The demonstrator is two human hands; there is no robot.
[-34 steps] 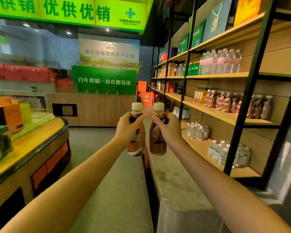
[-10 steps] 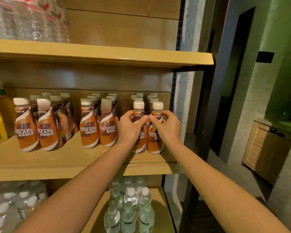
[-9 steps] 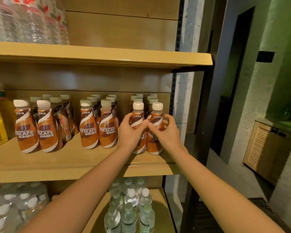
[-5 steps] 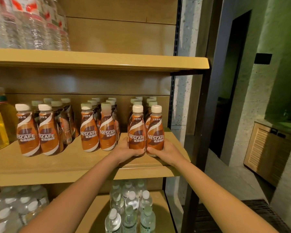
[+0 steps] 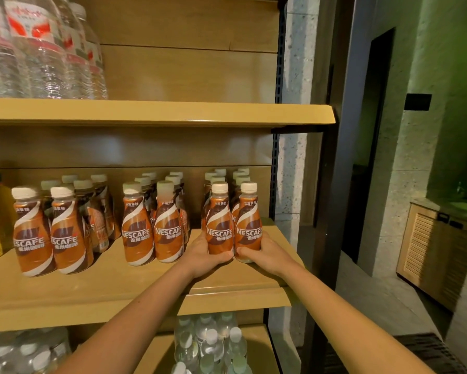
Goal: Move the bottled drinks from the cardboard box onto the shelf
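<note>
Both hands have slid down: left hand point(image 5: 204, 256) and right hand point(image 5: 264, 255) each clasp a coffee bottle point(image 5: 219, 222) base on the shelf point(image 5: 119, 287).

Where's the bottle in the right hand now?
The bottle stands at the middle shelf's right front end, beside the left hand's bottle, right hand around its base.

Both bare forearms extend from the lower frame edge toward centre, converging. Left hand point(image 5: 204, 253) and right hand point(image 5: 264, 255) sit side by side, palms facing inward, fingers curled closed around an item each, thumbs nearly meeting
</note>
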